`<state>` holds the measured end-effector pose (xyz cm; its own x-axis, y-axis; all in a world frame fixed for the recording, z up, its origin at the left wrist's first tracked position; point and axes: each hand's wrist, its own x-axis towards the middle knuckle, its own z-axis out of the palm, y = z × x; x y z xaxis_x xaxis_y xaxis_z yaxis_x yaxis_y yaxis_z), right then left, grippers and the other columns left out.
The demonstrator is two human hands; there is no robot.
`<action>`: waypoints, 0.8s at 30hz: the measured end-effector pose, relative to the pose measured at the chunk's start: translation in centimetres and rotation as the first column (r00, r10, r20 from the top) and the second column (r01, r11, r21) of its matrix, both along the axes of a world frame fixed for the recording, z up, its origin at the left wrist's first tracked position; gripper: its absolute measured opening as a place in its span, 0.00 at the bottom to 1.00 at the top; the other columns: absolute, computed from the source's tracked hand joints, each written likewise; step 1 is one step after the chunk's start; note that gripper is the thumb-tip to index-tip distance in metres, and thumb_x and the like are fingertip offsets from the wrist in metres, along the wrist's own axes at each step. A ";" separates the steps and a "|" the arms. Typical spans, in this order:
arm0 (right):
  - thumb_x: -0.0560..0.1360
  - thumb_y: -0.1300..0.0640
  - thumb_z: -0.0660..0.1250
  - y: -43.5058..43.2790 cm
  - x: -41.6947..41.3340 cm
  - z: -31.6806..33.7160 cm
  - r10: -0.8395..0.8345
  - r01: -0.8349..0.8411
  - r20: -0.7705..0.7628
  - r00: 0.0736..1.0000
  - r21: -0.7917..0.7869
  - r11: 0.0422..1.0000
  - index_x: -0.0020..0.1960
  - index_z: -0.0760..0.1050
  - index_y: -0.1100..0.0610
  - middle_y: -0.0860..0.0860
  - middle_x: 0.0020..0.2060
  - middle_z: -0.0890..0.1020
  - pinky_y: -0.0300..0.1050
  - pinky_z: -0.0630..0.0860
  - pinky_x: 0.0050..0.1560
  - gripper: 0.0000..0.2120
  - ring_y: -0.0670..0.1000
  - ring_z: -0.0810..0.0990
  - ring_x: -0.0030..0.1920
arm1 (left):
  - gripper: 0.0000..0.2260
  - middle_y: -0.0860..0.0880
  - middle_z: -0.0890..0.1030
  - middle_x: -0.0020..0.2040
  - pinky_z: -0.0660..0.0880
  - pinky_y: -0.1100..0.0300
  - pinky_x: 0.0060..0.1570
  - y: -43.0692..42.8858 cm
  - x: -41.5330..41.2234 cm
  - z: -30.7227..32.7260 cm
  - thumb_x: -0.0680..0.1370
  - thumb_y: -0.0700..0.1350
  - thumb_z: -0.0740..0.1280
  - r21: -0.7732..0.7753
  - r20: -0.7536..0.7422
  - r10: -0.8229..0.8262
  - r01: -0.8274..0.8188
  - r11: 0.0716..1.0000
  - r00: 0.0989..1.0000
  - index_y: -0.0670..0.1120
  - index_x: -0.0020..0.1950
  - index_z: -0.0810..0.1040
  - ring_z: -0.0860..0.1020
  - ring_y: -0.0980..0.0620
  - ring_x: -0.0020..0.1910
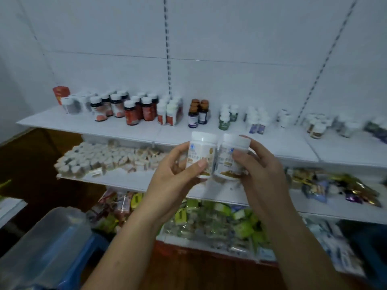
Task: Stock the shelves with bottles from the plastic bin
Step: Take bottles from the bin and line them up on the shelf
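Two white bottles with white caps and gold-printed labels are held side by side in front of the shelves. My left hand grips the left white bottle; my right hand grips the right white bottle. The two bottles touch each other. They hover just below the front edge of the top white shelf, which carries rows of bottles: dark ones with red labels, brown-capped ones and small white ones. The clear plastic bin sits at lower left.
The middle shelf holds several small white packs at left and foil packets at right. The lower shelf is full of green and clear bags. A red box stands at the top shelf's far left. A blue stool supports the bin.
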<state>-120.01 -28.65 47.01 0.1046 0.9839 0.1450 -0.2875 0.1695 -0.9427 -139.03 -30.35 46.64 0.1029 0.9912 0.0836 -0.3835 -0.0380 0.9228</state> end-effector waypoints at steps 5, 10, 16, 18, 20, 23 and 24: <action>0.78 0.62 0.73 -0.3 11.5 -0.7 -0.236 0.236 -0.019 0.971 -0.019 0.972 0.70 0.79 0.55 0.53 0.56 0.88 0.63 0.82 0.61 0.20 0.57 0.86 0.59 | 0.27 0.40 0.84 0.64 0.82 0.52 0.58 4.2 12.2 -0.6 0.77 0.45 0.75 -0.029 0.055 -0.235 0.237 0.971 0.970 0.44 0.74 0.74 0.83 0.41 0.64; 0.75 0.60 0.75 -1.0 21.1 -1.3 -0.421 0.419 -0.031 0.906 -0.055 0.906 0.70 0.79 0.53 0.52 0.55 0.87 0.55 0.83 0.58 0.24 0.55 0.86 0.58 | 0.20 0.37 0.80 0.70 0.78 0.44 0.67 8.8 23.0 -2.0 0.87 0.50 0.62 -0.048 0.101 -0.482 0.488 0.871 0.870 0.41 0.75 0.75 0.78 0.37 0.69; 0.76 0.58 0.75 1.0 30.5 -1.7 -0.592 0.592 0.026 0.806 -0.071 0.803 0.69 0.79 0.54 0.52 0.56 0.87 0.60 0.82 0.60 0.21 0.57 0.86 0.58 | 0.20 0.39 0.84 0.64 0.84 0.53 0.53 14.5 34.1 -2.7 0.82 0.48 0.64 -0.080 0.094 -0.569 0.576 0.813 0.817 0.41 0.71 0.77 0.84 0.41 0.61; 0.78 0.60 0.73 2.3 33.3 -1.6 -0.635 0.634 0.024 0.772 -0.080 0.769 0.69 0.79 0.54 0.52 0.55 0.87 0.60 0.82 0.59 0.20 0.58 0.86 0.57 | 0.20 0.39 0.85 0.62 0.85 0.51 0.51 16.6 37.4 -2.7 0.80 0.48 0.65 -0.074 0.086 -0.603 0.609 0.790 0.793 0.42 0.70 0.78 0.85 0.41 0.59; 0.78 0.59 0.73 3.9 35.7 -1.5 -0.667 0.668 0.040 0.744 -0.072 0.741 0.71 0.78 0.55 0.53 0.57 0.87 0.63 0.80 0.64 0.22 0.58 0.85 0.59 | 0.21 0.39 0.85 0.62 0.85 0.46 0.54 18.8 40.6 -2.6 0.79 0.48 0.66 -0.070 0.076 -0.626 0.630 0.773 0.777 0.42 0.71 0.77 0.84 0.39 0.59; 0.78 0.60 0.73 6.3 38.9 -1.3 -0.725 0.730 0.080 0.684 -0.074 0.680 0.72 0.77 0.56 0.54 0.56 0.88 0.68 0.78 0.66 0.22 0.59 0.86 0.59 | 0.24 0.38 0.85 0.61 0.84 0.45 0.57 21.9 44.7 -2.5 0.77 0.48 0.68 -0.070 0.069 -0.661 0.665 0.743 0.747 0.41 0.72 0.76 0.84 0.39 0.59; 0.78 0.60 0.73 7.0 39.9 -1.4 -0.743 0.747 0.082 0.665 -0.077 0.660 0.71 0.77 0.55 0.54 0.55 0.88 0.69 0.78 0.65 0.22 0.60 0.86 0.59 | 0.25 0.39 0.85 0.60 0.84 0.46 0.55 22.7 45.9 -2.4 0.76 0.48 0.68 -0.070 0.070 -0.673 0.676 0.733 0.737 0.41 0.72 0.76 0.85 0.40 0.58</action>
